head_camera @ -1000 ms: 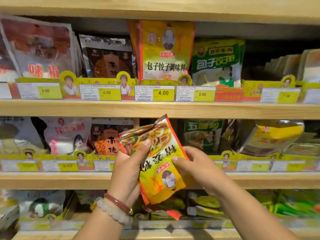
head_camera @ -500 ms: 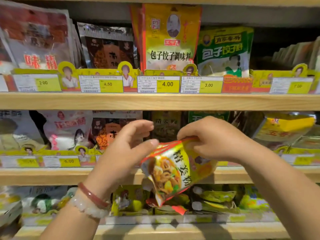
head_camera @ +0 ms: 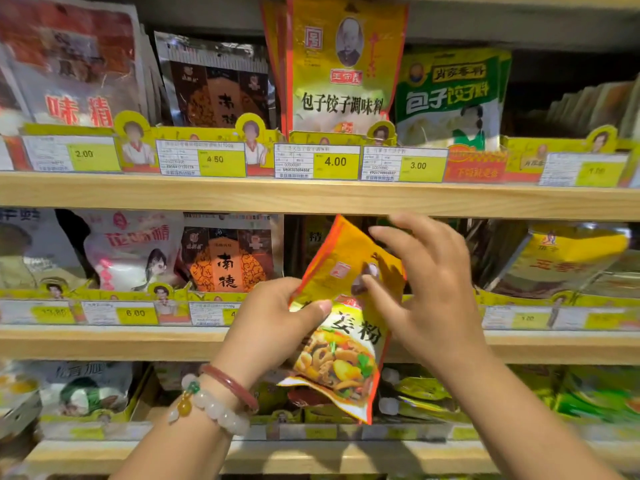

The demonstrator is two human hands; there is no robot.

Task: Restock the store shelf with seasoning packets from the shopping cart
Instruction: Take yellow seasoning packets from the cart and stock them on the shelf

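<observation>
A yellow seasoning packet with a red border and a food picture stands nearly upright in front of the middle wooden shelf, its top near the gap between the orange packets and the yellow ones. My left hand pinches its left edge with thumb and fingers. My right hand has spread fingers resting on the packet's upper right part, the thumb pressing its face. The shopping cart is out of view.
The top shelf holds a tall yellow packet, a green packet and a dark packet behind price tags. Orange packets stand left of the gap; tilted yellow packets lie to the right. Green packets fill the bottom shelf.
The packet has been turned from lying sideways and low to nearly upright and lifted toward the middle shelf. My right hand has opened its fingers over the top; my left hand now pinches the edge.
</observation>
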